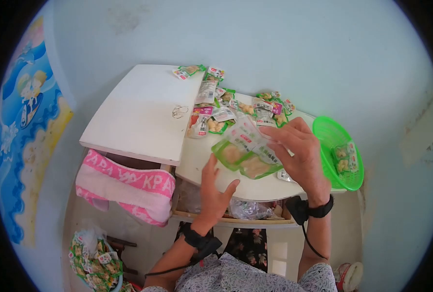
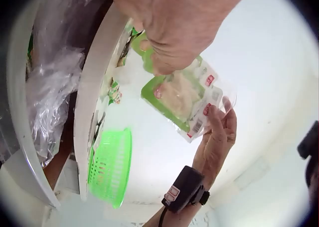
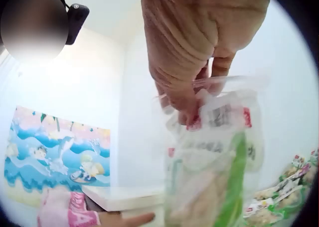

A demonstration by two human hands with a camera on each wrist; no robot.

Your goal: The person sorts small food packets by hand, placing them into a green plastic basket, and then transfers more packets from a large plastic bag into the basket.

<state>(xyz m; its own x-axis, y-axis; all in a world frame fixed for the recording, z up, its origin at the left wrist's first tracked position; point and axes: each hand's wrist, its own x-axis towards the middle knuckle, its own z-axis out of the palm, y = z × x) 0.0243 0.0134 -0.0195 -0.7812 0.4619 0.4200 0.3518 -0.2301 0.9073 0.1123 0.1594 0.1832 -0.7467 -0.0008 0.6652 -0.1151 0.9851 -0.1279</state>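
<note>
Two green-and-white snack packets (image 1: 255, 168) with pale food inside hang over the front of the white table (image 1: 192, 168). My right hand (image 1: 297, 151) pinches them by their upper edge between thumb and fingers. A clear plastic edge shows above the packets (image 3: 214, 152) in the right wrist view. Just below and left of them is my left hand (image 1: 215, 194), its thumb and fingers spread apart. From the left wrist view, that hand (image 2: 174, 32) overlaps the top of the packets. Behind them lies a pile of similar packets (image 1: 216, 127).
At the table's right, a green basket (image 1: 319, 127) contains a packet. A raised white board (image 1: 138, 107) covers the left side. Below, an open drawer (image 1: 236, 222) contains clear plastic bags, beside a pink-and-white towel (image 1: 129, 187). More packets (image 1: 99, 258) fill a tub at lower left.
</note>
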